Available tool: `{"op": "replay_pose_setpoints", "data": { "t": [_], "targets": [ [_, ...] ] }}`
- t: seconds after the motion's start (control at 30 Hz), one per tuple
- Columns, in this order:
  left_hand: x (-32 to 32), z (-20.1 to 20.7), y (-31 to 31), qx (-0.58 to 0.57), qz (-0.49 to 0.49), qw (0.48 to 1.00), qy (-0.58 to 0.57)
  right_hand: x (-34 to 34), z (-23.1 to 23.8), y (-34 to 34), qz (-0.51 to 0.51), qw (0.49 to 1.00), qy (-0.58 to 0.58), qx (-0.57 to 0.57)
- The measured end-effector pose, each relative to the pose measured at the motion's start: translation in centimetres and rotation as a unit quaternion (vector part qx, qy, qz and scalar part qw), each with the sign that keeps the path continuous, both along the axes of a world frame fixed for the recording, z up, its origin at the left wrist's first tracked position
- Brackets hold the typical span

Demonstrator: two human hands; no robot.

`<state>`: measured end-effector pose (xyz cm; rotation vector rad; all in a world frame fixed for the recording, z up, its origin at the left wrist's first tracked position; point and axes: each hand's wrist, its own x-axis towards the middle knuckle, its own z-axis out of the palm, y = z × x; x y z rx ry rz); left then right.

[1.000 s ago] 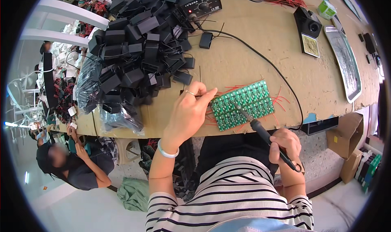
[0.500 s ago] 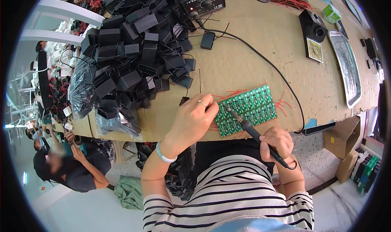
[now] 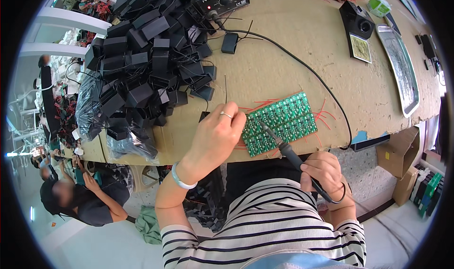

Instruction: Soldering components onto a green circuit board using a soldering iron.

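Many black cases (image 3: 160, 61) flank the left grip (image 3: 215, 136), its hold unclear; the right grip (image 3: 324, 169) clasps a soldering iron (image 3: 292, 156).

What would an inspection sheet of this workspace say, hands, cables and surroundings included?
Surface: brown tabletop, scuffed, blue patch at its front edge.
Job's things: green circuit panel lying flat; soldering iron, tip at or just above the panel.
Clutter: pile of black cases at left; metal tray at right.
Hands: left hand at the panel's left end, its grip hidden; right hand grips the iron's handle.
Cables: black cable curves from the control box, passing right of the panel.
Surroundings: seated co-worker at left; cardboard box at lower right.
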<state>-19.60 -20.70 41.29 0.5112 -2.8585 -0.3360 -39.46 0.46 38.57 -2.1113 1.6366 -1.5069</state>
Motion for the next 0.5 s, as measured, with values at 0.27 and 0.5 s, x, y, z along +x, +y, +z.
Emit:
{"op": "replay_pose_setpoints", "data": {
  "t": [0.27,0.5],
  "targets": [
    [0.1,0.0,0.8,0.059,0.042,0.996,0.045,0.1,-0.2,0.8,-0.036,0.998,-0.049,0.009],
    [-0.4,-1.3,1.2,0.039,0.059,0.996,0.057,0.6,-1.0,-0.7,-0.003,1.0,-0.031,0.0]
  ]
}}
